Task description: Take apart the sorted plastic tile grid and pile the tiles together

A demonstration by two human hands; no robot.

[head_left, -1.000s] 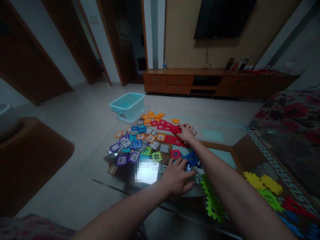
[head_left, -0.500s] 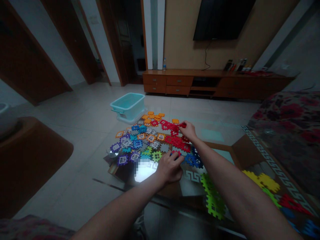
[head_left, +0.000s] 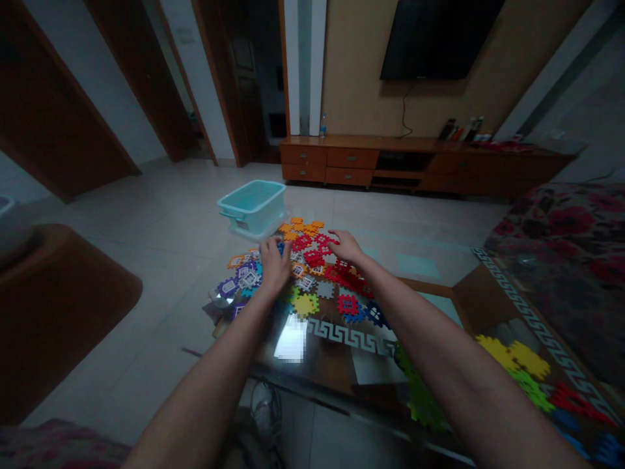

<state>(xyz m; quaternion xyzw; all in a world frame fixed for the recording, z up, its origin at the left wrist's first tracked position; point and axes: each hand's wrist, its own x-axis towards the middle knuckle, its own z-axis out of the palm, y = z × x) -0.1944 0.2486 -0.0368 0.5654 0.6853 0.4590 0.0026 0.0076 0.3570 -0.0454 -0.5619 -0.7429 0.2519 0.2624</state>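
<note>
My left hand (head_left: 276, 264) is half open over a blue piece (head_left: 280, 248) — it hides part of it, so I can't tell if I have hold of it. My right hand (head_left: 347, 247) is partly open, with a gap at the tips, by the red pieces (head_left: 313, 258) on the tabletop (head_left: 327, 365) — I can't see if it grips one. My right arm (head_left: 452, 365) covers some green pieces (head_left: 420, 393). The TV (head_left: 439, 45) is cut off on top.

Open tabletop (head_left: 328, 359) between the forearms (head_left: 222, 358), toothed tiles (head_left: 325, 290) crowding beyond, teal bin (head_left: 266, 212) past their left side.
</note>
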